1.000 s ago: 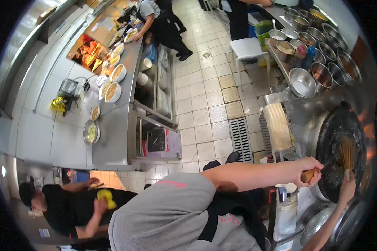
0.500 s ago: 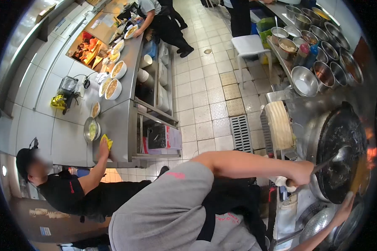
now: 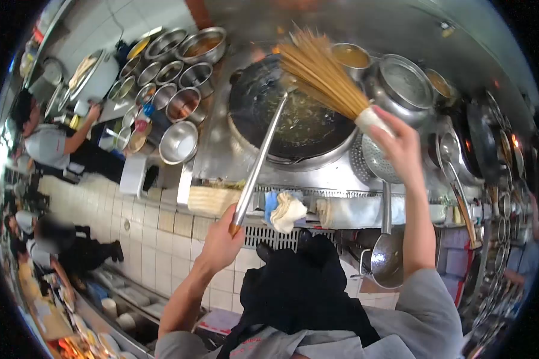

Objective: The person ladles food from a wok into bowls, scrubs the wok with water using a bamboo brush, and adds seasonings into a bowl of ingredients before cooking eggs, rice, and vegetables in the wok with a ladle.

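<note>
My left hand [image 3: 221,242] is wrapped round the end of a long-handled metal ladle [image 3: 262,154]. The ladle's head reaches into a large black wok [image 3: 248,110] on the stove, which holds shallow, bubbly liquid. In my right hand [image 3: 398,143] is a bamboo wok brush [image 3: 326,72], gripped by its white-wrapped end. Its splayed bristles hang over the wok's right side, near the ladle's head; whether they touch is unclear. Under my right forearm a perforated strainer [image 3: 377,158] rests beside the wok.
Several steel bowls [image 3: 178,142] of ingredients stand left of the wok. A lidded pot [image 3: 407,81] and a container of yellowish liquid [image 3: 350,60] are behind right. A crumpled cloth [image 3: 285,210] lies on the front edge. Co-workers [image 3: 57,143] stand at left.
My view has swung from the room at left round to face the stove. The brush, low by the wok's rim before, is now raised over the wok. The ladle stays in my left hand.
</note>
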